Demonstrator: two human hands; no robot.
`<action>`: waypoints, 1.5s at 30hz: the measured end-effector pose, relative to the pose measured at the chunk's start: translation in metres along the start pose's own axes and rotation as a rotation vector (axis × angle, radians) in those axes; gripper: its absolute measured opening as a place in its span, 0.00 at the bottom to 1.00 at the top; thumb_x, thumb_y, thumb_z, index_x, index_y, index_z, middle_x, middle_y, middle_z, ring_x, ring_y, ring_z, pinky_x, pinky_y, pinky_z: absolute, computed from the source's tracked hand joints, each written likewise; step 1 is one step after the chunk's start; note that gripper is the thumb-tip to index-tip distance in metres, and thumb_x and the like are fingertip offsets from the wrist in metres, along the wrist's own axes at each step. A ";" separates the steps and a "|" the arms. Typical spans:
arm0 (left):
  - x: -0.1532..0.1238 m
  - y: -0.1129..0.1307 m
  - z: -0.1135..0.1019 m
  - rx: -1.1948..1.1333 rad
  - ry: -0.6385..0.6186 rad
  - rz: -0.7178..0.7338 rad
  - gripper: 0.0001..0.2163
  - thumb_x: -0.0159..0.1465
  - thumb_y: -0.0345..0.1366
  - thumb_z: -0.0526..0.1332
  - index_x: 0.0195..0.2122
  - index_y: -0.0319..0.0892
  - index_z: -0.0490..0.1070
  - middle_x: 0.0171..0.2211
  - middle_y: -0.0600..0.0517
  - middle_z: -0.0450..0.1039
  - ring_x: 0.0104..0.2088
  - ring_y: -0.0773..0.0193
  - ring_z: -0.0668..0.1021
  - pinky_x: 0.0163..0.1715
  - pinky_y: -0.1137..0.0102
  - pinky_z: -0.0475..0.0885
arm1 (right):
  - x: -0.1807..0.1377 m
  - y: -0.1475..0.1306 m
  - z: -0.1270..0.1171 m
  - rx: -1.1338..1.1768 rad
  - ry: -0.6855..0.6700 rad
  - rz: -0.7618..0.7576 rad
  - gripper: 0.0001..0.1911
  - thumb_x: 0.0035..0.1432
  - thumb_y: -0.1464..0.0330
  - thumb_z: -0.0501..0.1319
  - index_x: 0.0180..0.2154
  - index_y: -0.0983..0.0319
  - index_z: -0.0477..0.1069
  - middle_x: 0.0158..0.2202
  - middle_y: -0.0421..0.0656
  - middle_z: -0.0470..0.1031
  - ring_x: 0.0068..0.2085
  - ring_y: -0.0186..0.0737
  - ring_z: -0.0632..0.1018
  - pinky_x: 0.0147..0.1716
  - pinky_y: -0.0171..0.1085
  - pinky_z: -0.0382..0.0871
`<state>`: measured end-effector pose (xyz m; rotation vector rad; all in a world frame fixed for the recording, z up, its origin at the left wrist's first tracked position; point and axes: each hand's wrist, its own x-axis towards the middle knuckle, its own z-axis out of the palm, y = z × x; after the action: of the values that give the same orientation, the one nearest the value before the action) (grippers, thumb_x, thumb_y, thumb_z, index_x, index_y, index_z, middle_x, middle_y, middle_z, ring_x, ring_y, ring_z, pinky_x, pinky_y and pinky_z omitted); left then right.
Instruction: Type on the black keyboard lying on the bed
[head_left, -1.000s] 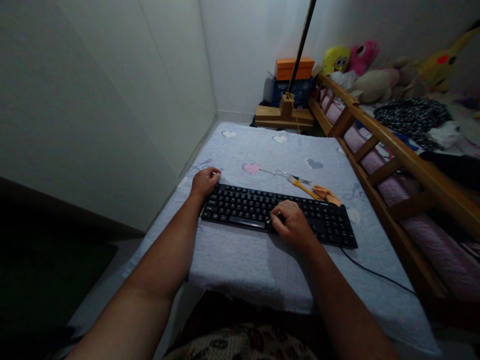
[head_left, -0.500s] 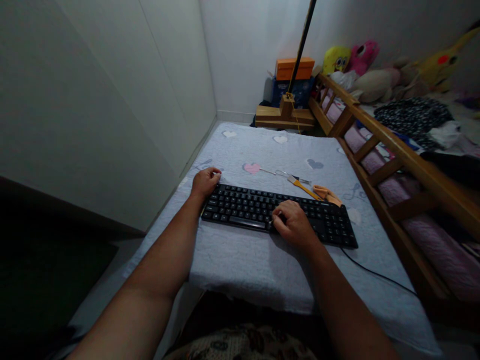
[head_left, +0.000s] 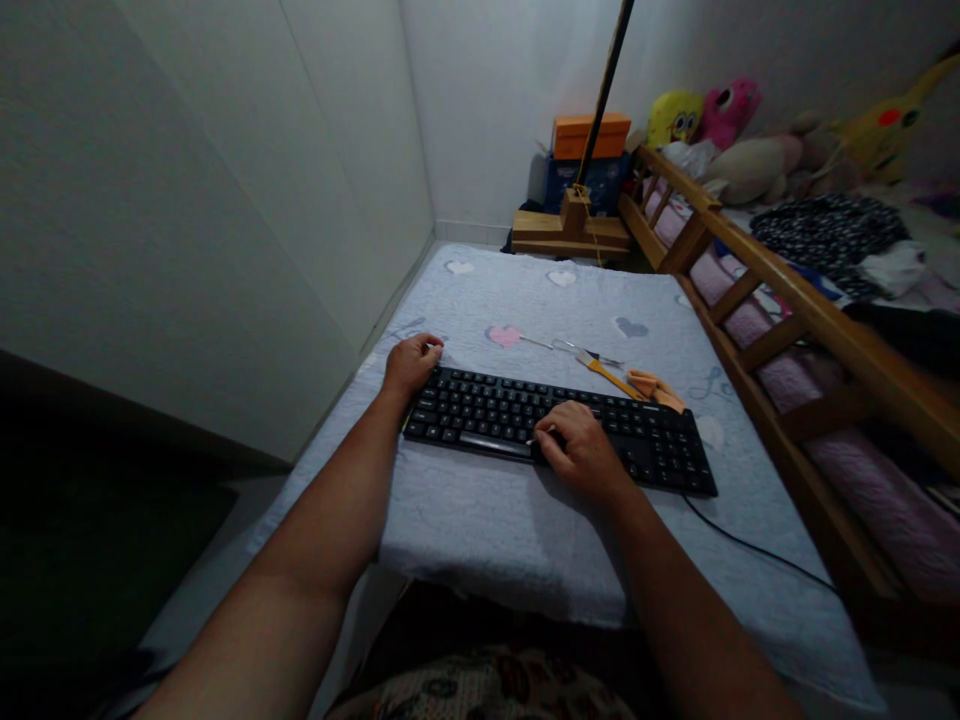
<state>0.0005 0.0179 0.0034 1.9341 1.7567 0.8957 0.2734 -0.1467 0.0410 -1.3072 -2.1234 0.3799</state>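
Note:
A black keyboard (head_left: 487, 402) lies slightly askew on the cloth-covered table. My left hand (head_left: 411, 362) is closed at its far left corner, fingers curled against the edge. Over the keys right of the space bar, my right hand (head_left: 577, 442) pinches a thin cotton swab (head_left: 531, 441); only its white tip shows past the fingers. Behind the keyboard lie another thin white stick (head_left: 535, 342), a bent wire-like tool (head_left: 566, 346), a brush with a yellow handle (head_left: 611, 376) and a folded orange cloth (head_left: 655, 388).
The light blue tablecloth (head_left: 465, 520) has heart prints. A keyboard cable (head_left: 757, 548) runs off to the right. Along the right side stands a wooden bed rail (head_left: 780, 285), with stuffed toys behind it. A pale cabinet (head_left: 285, 230) borders the left; boxes (head_left: 589, 140) stand at the back.
My right hand has shifted slightly left over the keys with the swab, towards the space bar. The left hand and keyboard stay where they were.

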 end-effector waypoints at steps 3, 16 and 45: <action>0.000 0.001 0.000 0.001 -0.003 0.000 0.16 0.58 0.43 0.55 0.38 0.40 0.78 0.24 0.52 0.71 0.27 0.64 0.71 0.28 0.70 0.62 | 0.000 0.000 0.001 -0.004 0.007 -0.011 0.06 0.59 0.73 0.56 0.30 0.61 0.70 0.30 0.43 0.73 0.38 0.42 0.71 0.43 0.43 0.60; 0.001 -0.002 0.001 0.009 -0.006 0.000 0.17 0.58 0.43 0.55 0.39 0.40 0.78 0.27 0.51 0.73 0.29 0.63 0.73 0.31 0.70 0.64 | 0.001 0.002 0.003 -0.027 0.048 0.035 0.07 0.60 0.73 0.57 0.30 0.62 0.71 0.31 0.45 0.74 0.38 0.43 0.72 0.43 0.43 0.61; 0.001 -0.001 0.000 0.016 -0.001 0.008 0.16 0.58 0.42 0.55 0.38 0.40 0.78 0.25 0.52 0.72 0.27 0.64 0.71 0.30 0.70 0.62 | 0.000 0.003 0.001 -0.031 0.065 0.026 0.07 0.60 0.73 0.57 0.30 0.61 0.71 0.31 0.44 0.74 0.37 0.42 0.72 0.43 0.43 0.62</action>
<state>0.0003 0.0191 0.0028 1.9525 1.7615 0.8863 0.2743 -0.1452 0.0385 -1.3482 -2.0677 0.3124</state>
